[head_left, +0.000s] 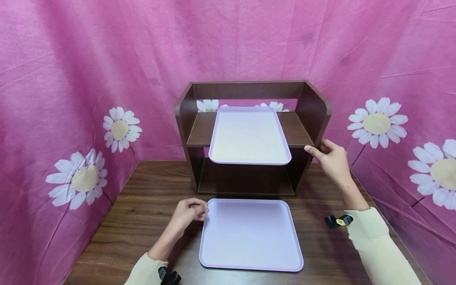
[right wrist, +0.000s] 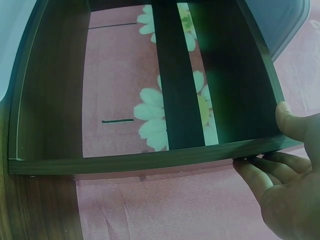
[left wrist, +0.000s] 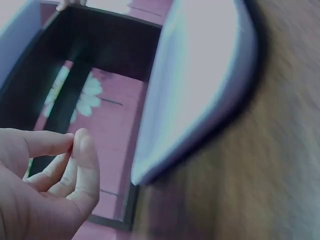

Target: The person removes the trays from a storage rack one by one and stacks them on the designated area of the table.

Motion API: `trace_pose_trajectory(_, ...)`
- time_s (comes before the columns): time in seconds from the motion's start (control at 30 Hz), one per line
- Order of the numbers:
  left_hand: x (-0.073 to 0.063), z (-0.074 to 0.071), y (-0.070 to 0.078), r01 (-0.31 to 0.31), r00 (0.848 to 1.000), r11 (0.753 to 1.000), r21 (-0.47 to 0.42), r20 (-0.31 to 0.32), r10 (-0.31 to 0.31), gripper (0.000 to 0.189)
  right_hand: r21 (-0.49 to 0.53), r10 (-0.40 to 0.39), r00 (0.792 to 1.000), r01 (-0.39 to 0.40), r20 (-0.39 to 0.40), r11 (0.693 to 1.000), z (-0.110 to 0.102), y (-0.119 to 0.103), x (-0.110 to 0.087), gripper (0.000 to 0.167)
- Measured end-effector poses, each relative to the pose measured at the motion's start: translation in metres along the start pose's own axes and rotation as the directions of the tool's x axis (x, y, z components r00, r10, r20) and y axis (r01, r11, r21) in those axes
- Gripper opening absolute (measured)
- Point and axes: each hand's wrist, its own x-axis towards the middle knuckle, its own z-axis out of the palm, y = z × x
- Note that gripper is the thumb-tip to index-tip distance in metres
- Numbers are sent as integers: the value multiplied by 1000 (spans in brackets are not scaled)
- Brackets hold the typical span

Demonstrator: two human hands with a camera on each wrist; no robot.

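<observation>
A dark brown two-tier shelf rack (head_left: 246, 89) stands at the back of the table. My right hand (head_left: 331, 160) holds its right side panel near the middle board, thumb at the front edge and fingers behind the outer face. A lilac tray (head_left: 249, 136) lies on the middle board, its near end jutting out past the front. Another lilac tray (head_left: 251, 237) is on the table before the rack. Beside that tray's upper left corner is my left hand (head_left: 187, 213), fingers loosely bent. In the left wrist view its thumb and index tips meet, with nothing held between them.
The wood-grain table (head_left: 135, 221) carries the rack and the front tray. A pink cloth backdrop (head_left: 149, 59) with white daisies hangs behind and along both sides. The rack's lower compartment (head_left: 246, 180) lies beneath the overhanging tray.
</observation>
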Motion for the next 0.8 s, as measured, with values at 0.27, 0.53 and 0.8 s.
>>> trace_pose_trajectory(0.27, 1, 16, 30, -35, 996, 996, -77, 77, 41, 25, 17, 3, 1000, -3, -2, 1000, 1, 0, 0, 51)
trace_pose_trajectory(0.53, -6, 35, 59, -86, 980, 978, -189, 159, 117, 31, 14, 32, 999, -33, 29, 999, -1, -1, -1, 58)
trace_pose_trajectory(0.8, -12, 54, 82, -125, 967, 945, -303, 175, 184, 30, 8, 25, 999, -25, 34, 1000, -1, 0, 0, 59)
